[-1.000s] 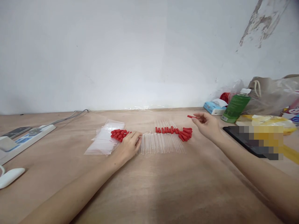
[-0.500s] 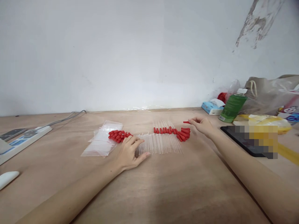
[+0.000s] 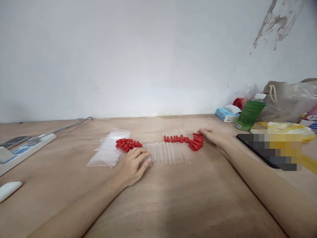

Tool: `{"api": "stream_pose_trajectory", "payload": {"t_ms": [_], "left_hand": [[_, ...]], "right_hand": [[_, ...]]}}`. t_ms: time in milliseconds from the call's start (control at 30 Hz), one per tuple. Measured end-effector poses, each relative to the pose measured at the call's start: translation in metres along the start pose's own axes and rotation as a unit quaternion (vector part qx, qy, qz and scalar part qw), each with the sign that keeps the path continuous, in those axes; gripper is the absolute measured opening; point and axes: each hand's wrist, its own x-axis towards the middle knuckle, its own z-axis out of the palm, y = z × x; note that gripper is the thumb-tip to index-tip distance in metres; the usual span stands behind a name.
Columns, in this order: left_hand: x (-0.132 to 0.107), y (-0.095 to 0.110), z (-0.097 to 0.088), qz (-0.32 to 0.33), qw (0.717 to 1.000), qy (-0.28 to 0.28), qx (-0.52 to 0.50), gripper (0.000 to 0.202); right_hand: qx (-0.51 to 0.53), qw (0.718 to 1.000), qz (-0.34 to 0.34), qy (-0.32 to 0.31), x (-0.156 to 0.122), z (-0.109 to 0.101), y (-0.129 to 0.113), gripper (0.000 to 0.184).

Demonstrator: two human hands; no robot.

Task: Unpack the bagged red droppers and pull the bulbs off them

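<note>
A row of clear thin tubes (image 3: 168, 153) lies on the wooden table (image 3: 173, 198). My left hand (image 3: 133, 163) rests at the row's left end, thumb and fingers curled together around the end of the nearest tube. A heap of loose red bulbs (image 3: 127, 144) lies just beyond it, on clear plastic bags (image 3: 109, 150). Tubes fitted with red bulbs (image 3: 184, 139) lie at the right. My right hand (image 3: 211, 136) lies low on the table beside them, its fingertips pinched on the topmost red-bulbed tube (image 3: 196, 134).
A power strip (image 3: 22, 150) with a cable and a white object (image 3: 8, 190) sit at the left. At the right stand a green bottle (image 3: 250, 112), a tissue pack (image 3: 226, 114), plastic bags (image 3: 287, 99) and a dark tablet (image 3: 257, 147). A white wall rises behind.
My right hand has come down from the air and brought its red-bulbed tube onto the pile at the right. My left hand slid from the red bulbs to the tubes' left end and curled.
</note>
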Motion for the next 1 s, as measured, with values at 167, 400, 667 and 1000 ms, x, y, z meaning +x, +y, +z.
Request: {"api": "stream_pose_trajectory", "payload": {"t_ms": [167,400,667,1000], "left_hand": [[-0.001,-0.002,0.000,0.003,1.000,-0.004,-0.001,0.024],[0.001,0.001,-0.001,0.011,1.000,0.002,-0.011,0.025],[-0.002,-0.001,0.000,0.001,1.000,-0.009,-0.006,0.025],[-0.001,0.000,-0.001,-0.002,1.000,-0.013,-0.002,0.025]], "right_hand": [[0.009,1.000,-0.003,-0.020,-0.001,0.002,-0.003,0.038],[-0.025,0.999,-0.041,0.004,0.010,0.006,0.008,0.041],[-0.099,0.993,-0.062,0.029,0.010,0.004,0.005,0.042],[-0.320,0.946,0.032,-0.037,0.011,0.029,-0.068,0.021]]}}
